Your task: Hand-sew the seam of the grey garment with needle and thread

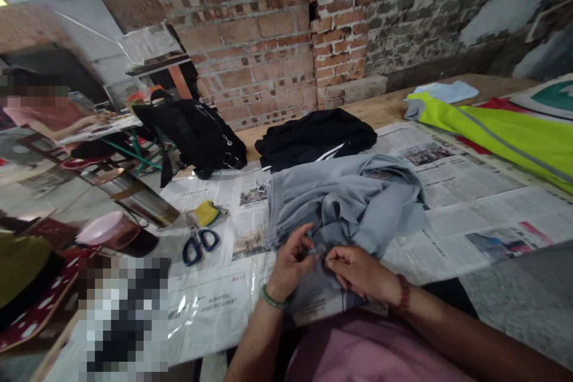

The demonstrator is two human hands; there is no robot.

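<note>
Little room separates table edge (208, 351) from left hand (290, 265), pinching grey cloth (344, 197), and right hand (360, 271), hold unclear.

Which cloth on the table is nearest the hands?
Gray cloth: left hand and right hand are at its near edge; black cloth and yellow cloth lie farther off.
</note>
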